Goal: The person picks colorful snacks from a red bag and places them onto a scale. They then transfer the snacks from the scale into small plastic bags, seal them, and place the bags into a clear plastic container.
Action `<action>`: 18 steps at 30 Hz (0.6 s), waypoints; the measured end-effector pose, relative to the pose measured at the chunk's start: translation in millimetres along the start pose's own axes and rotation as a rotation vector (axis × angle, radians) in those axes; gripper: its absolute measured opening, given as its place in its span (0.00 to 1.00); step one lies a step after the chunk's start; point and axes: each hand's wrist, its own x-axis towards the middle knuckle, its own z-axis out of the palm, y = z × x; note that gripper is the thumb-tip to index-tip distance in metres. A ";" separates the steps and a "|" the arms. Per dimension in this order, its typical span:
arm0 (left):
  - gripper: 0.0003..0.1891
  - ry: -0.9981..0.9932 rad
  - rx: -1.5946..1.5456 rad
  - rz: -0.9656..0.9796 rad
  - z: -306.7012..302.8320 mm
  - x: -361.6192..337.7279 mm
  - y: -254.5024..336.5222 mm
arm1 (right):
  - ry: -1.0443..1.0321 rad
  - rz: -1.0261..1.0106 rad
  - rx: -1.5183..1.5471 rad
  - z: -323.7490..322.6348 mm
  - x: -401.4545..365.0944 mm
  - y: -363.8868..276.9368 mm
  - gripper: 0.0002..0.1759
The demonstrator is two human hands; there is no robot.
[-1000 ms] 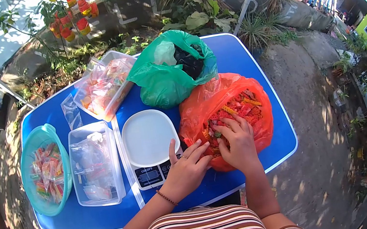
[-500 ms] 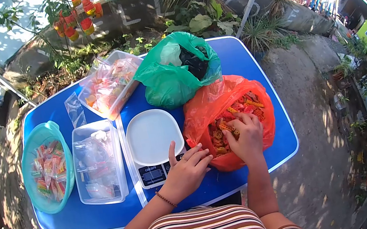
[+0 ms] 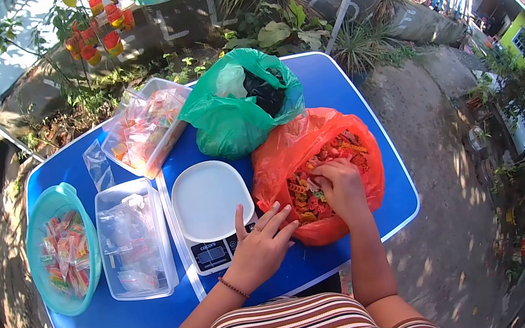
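Note:
An orange plastic bag (image 3: 372, 181) lies open on the right half of the blue table, filled with small red, orange and green snack pieces (image 3: 312, 206). My right hand (image 3: 339, 185) is inside its mouth, fingers bent together over the pieces; what they hold, if anything, is hidden. Fingers spread, my left hand (image 3: 260, 243) rests at the bag's left edge, in front of a white kitchen scale (image 3: 212, 256). On the scale sits an empty white square plate (image 3: 211, 200).
A green bag (image 3: 227, 124) stands behind the orange one. Left of the scale are a clear box of empty plastic bags (image 3: 167, 251), a teal basket of filled packets (image 3: 34, 253) and another box of packets (image 3: 167, 142). A flat plastic bag (image 3: 98, 166) lies on the blue table (image 3: 94, 326).
My right hand has shifted slightly within the orange bag, and its fingers have drawn closer together. The whole view has shifted a little; my left hand stays beside the bag.

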 end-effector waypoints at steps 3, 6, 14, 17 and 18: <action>0.21 -0.013 -0.017 0.010 -1.2 0.8 -2.5 | 0.029 0.012 0.070 -9.4 -6.4 2.6 0.11; 0.24 0.040 -0.037 -0.082 -6.8 12.3 -0.2 | 0.102 0.103 0.218 -13.2 -5.8 14.6 0.14; 0.41 -0.016 0.123 -0.215 -0.4 32.5 1.6 | -0.002 0.228 -0.157 -4.2 40.7 89.5 0.17; 0.49 -0.072 0.057 -0.237 -0.5 39.9 -0.4 | -0.178 0.328 -0.300 -4.2 43.1 74.9 0.21; 0.52 -0.099 0.012 -0.244 -0.6 43.2 -1.5 | -0.180 0.333 -0.262 -7.0 43.3 69.6 0.19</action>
